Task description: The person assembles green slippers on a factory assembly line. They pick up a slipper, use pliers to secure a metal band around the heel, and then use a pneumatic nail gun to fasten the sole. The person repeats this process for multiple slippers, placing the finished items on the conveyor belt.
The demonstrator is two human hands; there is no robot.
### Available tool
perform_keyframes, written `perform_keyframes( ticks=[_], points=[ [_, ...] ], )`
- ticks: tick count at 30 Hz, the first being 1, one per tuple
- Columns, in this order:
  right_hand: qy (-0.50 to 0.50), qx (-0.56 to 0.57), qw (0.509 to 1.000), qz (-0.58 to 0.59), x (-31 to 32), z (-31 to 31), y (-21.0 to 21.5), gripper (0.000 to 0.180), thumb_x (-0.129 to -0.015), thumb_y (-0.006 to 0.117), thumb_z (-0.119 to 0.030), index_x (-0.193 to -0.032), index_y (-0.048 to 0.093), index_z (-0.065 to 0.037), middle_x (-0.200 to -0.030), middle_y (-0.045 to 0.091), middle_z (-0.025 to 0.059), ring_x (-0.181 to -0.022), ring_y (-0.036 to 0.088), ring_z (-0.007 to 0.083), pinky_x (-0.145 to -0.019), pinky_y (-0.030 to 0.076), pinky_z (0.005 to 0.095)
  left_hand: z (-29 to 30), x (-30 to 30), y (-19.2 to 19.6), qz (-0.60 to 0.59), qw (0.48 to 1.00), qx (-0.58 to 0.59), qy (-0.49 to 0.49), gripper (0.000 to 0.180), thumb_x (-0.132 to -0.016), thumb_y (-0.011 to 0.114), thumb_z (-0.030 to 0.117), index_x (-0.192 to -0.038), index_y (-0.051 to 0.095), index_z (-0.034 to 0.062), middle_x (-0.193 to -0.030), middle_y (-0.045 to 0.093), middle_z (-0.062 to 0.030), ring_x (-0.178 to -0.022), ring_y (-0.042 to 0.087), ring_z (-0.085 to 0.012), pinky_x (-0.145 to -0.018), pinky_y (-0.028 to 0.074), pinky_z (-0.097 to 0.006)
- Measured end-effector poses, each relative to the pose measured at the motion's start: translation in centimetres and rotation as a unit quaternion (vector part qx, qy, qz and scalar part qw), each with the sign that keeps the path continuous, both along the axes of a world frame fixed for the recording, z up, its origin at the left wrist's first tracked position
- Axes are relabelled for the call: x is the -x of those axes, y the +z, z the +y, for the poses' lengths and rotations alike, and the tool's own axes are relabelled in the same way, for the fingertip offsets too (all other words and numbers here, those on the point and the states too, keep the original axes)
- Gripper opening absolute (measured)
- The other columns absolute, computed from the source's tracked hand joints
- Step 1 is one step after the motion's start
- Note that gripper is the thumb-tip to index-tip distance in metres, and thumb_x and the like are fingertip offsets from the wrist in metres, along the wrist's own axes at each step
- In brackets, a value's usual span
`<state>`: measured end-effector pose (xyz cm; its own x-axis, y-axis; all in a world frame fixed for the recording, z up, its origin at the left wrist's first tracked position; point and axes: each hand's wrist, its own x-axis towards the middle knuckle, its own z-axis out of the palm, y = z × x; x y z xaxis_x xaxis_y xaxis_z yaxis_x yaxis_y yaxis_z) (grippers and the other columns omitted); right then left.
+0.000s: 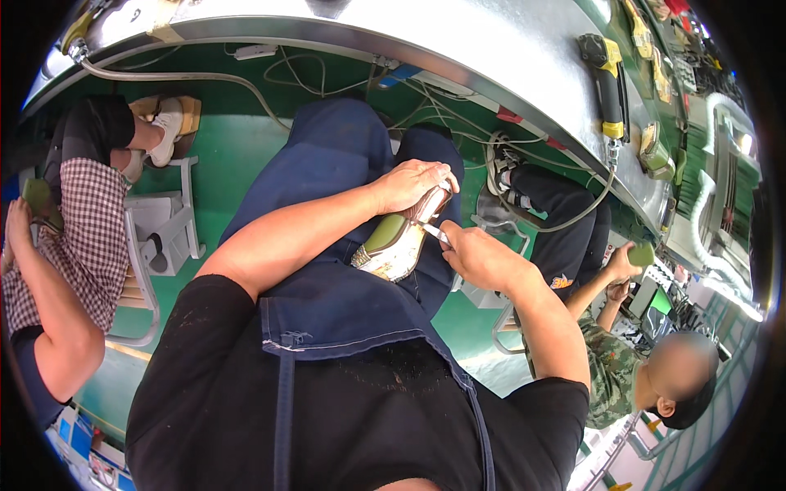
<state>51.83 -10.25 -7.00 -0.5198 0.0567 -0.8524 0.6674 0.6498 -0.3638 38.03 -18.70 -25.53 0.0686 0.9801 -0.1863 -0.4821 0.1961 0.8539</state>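
A shoe upper [399, 260] with brown edging and a pale patterned heel lies across my lap, over a dark blue apron [327, 196]. A green shoe last [385, 233] shows in its opening. My left hand [409, 185] is wrapped round the toe end, its fingers closed over the far side. In my right hand [485, 257] is a slim tool with a pale, blade-like end [436, 234], which meets the shoe's edge near the middle. Its exact kind is too small to tell, and my fingers hide the handle.
A metal workbench [458, 41] curves across the far side. On it lies a yellow and black power tool [606, 86] with a hose [585, 214] hanging down. Two co-workers sit at either side, each holding a green last; a stool [139, 270] stands at left.
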Motion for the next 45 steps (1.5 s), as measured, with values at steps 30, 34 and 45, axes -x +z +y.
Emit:
perform_keyframes(
  ticks=[30, 34, 45],
  points=[
    [0.112, -0.119, 0.981, 0.105, -1.9, -1.2, -0.5, 0.018, -0.086, 0.061, 0.004, -0.102, 0.052, 0.001, -0.08, 0.071, 0.0224, -0.077, 0.073, 0.0415, -0.068, 0.058, 0.0508, -7.0, 0.9, 3.2, -0.133, 0.959, 0.25, -0.009, 0.081, -0.102, 0.07, 0.037, -0.157, 0.031, -0.0079, -0.144, 0.055, -0.0209, -0.135, 0.054, -0.0252, -0.116, 0.042, -0.039],
    [0.167, -0.189, 0.957, 0.142, -2.6, -2.4, -0.8, 0.018, -0.084, 0.065, 0.0, -0.097, 0.053, -0.001, -0.077, 0.071, 0.0189, -0.066, 0.074, 0.0339, -0.056, 0.057, 0.0421, -6.4, 1.7, 3.5, -0.196, 0.937, 0.281, -0.069, 0.089, -0.101, 0.071, 0.043, -0.16, 0.026, -0.0048, -0.142, 0.058, -0.0186, -0.126, 0.061, -0.0242, -0.107, 0.051, -0.041],
    [0.238, -0.46, 0.852, 0.083, -2.8, -9.1, -1.6, 0.012, -0.086, 0.064, -0.013, -0.092, 0.056, -0.006, -0.073, 0.062, 0.0031, -0.062, 0.068, 0.015, -0.044, 0.051, 0.0298, -6.6, 1.7, 2.9, -0.125, 0.955, 0.243, -0.112, 0.073, -0.103, 0.069, 0.042, -0.154, 0.039, -0.0015, -0.127, 0.066, -0.0161, -0.109, 0.07, -0.0235, -0.086, 0.061, -0.044]
  ],
)
